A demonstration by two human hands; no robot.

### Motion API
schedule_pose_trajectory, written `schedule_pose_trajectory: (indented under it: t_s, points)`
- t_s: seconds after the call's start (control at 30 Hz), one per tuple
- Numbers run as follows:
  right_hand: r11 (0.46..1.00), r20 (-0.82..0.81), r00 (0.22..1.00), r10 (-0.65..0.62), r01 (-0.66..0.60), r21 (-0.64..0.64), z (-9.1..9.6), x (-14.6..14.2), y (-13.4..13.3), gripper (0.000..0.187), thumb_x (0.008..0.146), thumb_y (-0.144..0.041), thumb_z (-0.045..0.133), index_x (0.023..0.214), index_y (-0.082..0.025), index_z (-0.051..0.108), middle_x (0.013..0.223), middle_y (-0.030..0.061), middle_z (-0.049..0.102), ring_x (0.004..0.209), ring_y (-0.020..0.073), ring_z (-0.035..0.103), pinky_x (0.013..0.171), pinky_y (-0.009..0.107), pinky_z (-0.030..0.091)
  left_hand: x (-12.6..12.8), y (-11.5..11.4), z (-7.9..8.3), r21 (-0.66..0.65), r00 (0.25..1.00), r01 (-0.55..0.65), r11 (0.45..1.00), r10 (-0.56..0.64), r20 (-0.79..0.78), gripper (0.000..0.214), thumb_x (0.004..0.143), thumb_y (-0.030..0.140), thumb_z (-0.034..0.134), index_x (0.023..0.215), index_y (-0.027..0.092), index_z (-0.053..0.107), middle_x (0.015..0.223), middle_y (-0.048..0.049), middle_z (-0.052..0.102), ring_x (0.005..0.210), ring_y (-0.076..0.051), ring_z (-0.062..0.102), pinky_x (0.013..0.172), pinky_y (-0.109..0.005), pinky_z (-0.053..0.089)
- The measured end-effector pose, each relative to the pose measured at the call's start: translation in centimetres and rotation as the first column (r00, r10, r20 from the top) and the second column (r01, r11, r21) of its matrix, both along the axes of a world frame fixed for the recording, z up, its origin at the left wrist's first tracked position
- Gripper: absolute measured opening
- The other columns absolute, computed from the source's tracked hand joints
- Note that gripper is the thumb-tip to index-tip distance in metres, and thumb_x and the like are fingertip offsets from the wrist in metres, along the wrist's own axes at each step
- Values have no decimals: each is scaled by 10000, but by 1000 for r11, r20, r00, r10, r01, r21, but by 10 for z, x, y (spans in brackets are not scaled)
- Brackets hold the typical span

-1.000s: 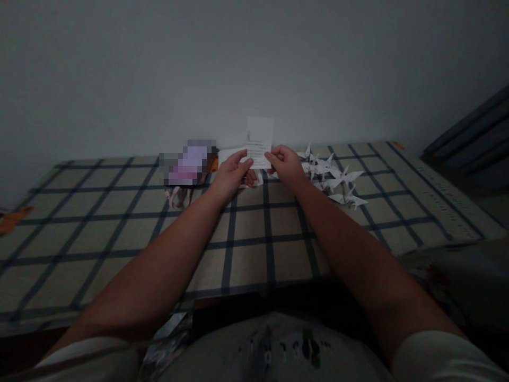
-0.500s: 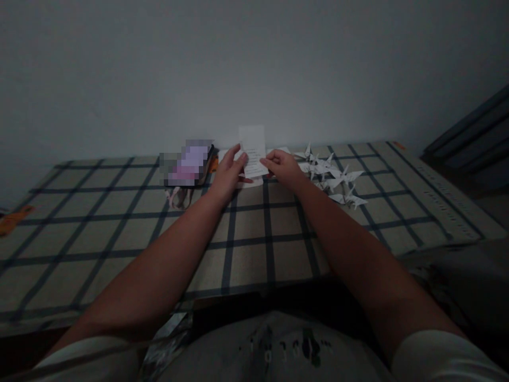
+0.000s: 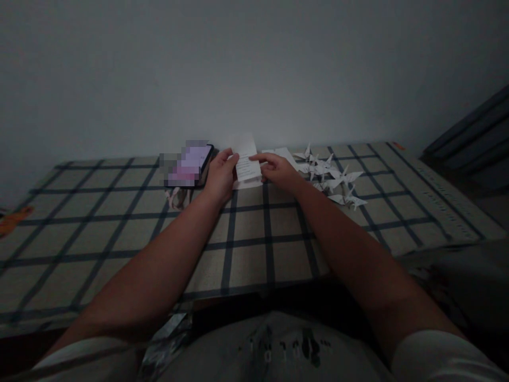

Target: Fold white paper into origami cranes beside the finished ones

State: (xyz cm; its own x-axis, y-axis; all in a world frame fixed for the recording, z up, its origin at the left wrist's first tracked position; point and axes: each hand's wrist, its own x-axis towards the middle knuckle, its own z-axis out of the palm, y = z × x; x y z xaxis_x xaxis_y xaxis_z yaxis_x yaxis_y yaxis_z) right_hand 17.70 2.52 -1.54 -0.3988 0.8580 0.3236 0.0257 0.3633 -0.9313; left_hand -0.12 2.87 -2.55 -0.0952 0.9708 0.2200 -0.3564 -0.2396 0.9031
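Note:
My left hand (image 3: 222, 172) holds a small printed sheet of paper (image 3: 248, 167) by its left side, thumb on the front. The sheet is tilted upright, its upper part plain and its lower part covered with lines of print too small to read. My right hand (image 3: 278, 168) is at the sheet's right side. Its index finger is stretched out over the front of the sheet, with the thumb apart and lower; the other fingers are curled. Beneath the sheet shows the edge of another white paper (image 3: 247, 184).
Several folded paper cranes (image 3: 332, 172) lie to the right, beside a flat white paper (image 3: 280, 153). Left of my hands a phone (image 3: 191, 164), partly blurred out, rests tilted, with a pinkish strap (image 3: 175, 198) below. A checked cloth (image 3: 248, 265) covers the table, which meets a wall (image 3: 254, 69).
The sheet has tilted and shifted slightly left and down. My left hand has moved left with it. My right hand's pinch on the right edge has loosened, and its index finger now reaches across the front.

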Motion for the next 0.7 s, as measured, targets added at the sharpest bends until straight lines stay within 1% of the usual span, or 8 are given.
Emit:
schedule_pose_trajectory:
  t_s: [0.1,0.17,0.23,0.3,0.4,0.5,0.6,0.7]
  points:
    - [1000,9,1000,-10,10,-6,0,1,-1,281,802,-179,618,1070,-174,700,907,25,702,696,108,600,642,243,531,2,-7,5,-18,998,36,999,-37,-47,234,760,285,705,959,185,635,806,-8,687,708,-159,694,623,-255,551]
    - [999,1,999,-47,47,16,1,1,-2,208,807,-254,668,992,-173,716,957,41,699,746,119,605,640,242,532,2,-12,9,-65,991,78,995,-84,-103,266,763,299,692,995,179,642,805,-17,690,619,-146,662,533,-245,522]
    - [996,1,997,-76,76,51,2,1,-1,213,809,-343,703,939,-175,724,1009,53,683,796,130,606,646,245,538,2,-16,12,-94,984,111,989,-122,-132,274,757,308,691,989,170,642,793,-26,691,596,-150,657,492,-243,510]
    - [992,0,996,-88,88,93,2,3,1,229,816,-374,702,938,-182,731,1043,58,661,854,143,613,687,264,553,2,-17,12,-108,982,113,988,-128,-138,287,752,299,694,1002,171,641,809,-31,697,615,-156,668,487,-240,510]
    - [978,31,996,-78,71,199,-1,5,4,188,801,-236,668,966,-197,751,1078,57,642,980,166,623,872,333,557,2,-14,10,-104,989,82,991,-93,-113,336,747,250,690,1072,175,642,825,-24,708,638,-148,672,542,-242,529]
    - [956,106,990,-89,55,290,-1,8,5,243,757,-126,636,945,-200,770,1077,57,651,1071,186,613,1030,390,491,2,-10,9,-92,995,76,993,-82,-57,409,744,209,681,1148,161,632,873,-44,739,742,-171,708,675,-277,565]
    - [956,162,983,-88,37,292,0,9,4,255,738,-113,635,938,-194,772,1065,59,661,1052,194,626,1031,402,489,1,-10,10,-114,992,116,987,-122,-42,510,725,187,703,1225,147,610,974,-80,761,862,-212,731,785,-330,576]
    - [968,183,980,-75,27,250,2,9,4,240,739,-148,666,954,-187,765,1096,67,666,1028,194,638,1009,397,503,0,-10,10,-109,989,141,984,-146,-37,563,709,173,725,1256,144,596,1011,-92,761,891,-218,731,849,-363,572]
